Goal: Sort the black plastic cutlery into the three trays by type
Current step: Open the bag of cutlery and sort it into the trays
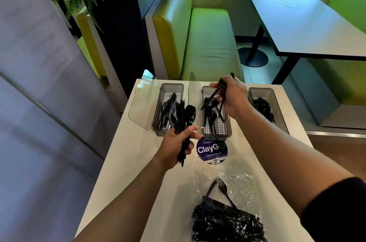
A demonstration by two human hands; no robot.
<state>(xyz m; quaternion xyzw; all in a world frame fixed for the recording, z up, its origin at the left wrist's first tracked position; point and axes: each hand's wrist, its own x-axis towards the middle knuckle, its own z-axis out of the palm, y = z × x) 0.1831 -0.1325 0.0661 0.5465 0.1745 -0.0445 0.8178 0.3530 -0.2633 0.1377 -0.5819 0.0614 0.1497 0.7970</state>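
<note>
Three grey trays stand in a row on the white table. The left tray point(172, 85) holds black knives, the middle tray point(216, 134) holds forks, the right tray point(277, 103) holds spoons. My left hand point(176, 145) grips a bundle of black cutlery point(185, 121) with a spoon bowl on top, in front of the left tray. My right hand point(232, 96) hovers over the middle tray and holds black forks point(214, 96), tines pointing down-left. A heap of unsorted black cutlery point(225, 220) lies on clear plastic wrap point(243, 184) near me.
A round purple sticker point(212, 149) sits on the table point(126, 162) before the middle tray. Clear acrylic dividers point(141, 101) rise at the table's far left. Beyond are a green bench point(210, 43), a planter and a dark table point(303, 20).
</note>
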